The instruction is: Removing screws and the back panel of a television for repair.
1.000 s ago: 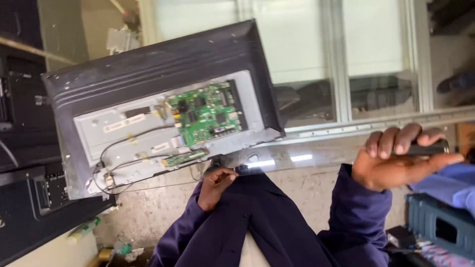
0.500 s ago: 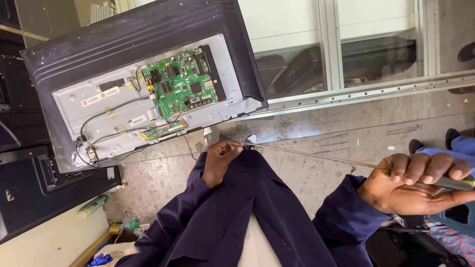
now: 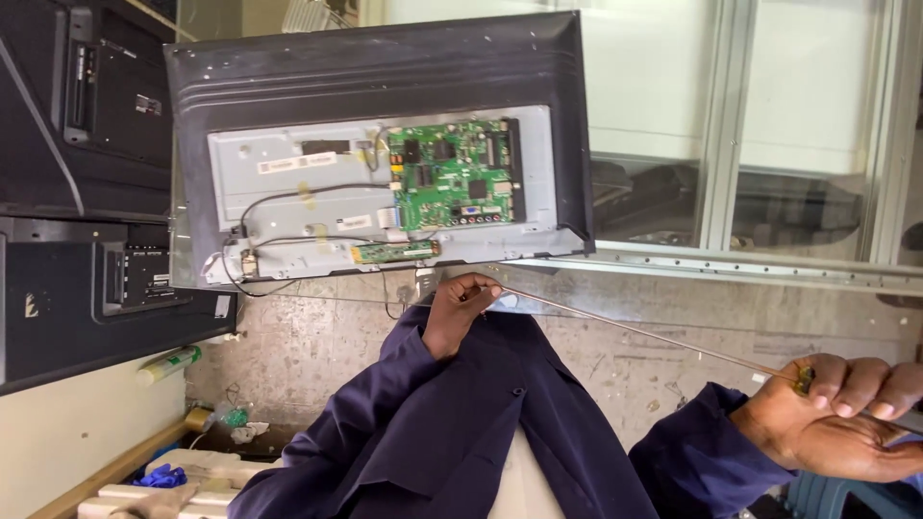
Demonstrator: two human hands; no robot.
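Head view: rough, speckled concrete wall or floor surface [image 3: 317, 346] across the middle, grey and scuffed, with glass panes in pale metal frames [image 3: 721, 144] running beyond. Propped against that backdrop, an opened flat television [image 3: 380, 154], black plastic shell, bare grey metal back plate, green circuit board [image 3: 452, 178] with small dark chips, thin black cables trailing to the lower corner. More dark screen housings [image 3: 87, 192] stacked at one side; a cream ledge with a green-capped tube [image 3: 168, 363] and blue scraps below.

Stretched between both hands, a thin, straight, pale strip [image 3: 644, 334], rigid-looking and narrow as a wire, long axis running diagonally from near the television's lower edge down toward the frame's right border. Left hand [image 3: 460, 308], in a dark navy sleeve [image 3: 461, 423], pinched shut on the strip's upper end just under the television. Right hand [image 3: 846, 418], palm turned up, fingers curled over the strip's lower end, grip closed on it where a small dark-green piece sits at the fingertips. Strip held in the air, clear of the concrete.
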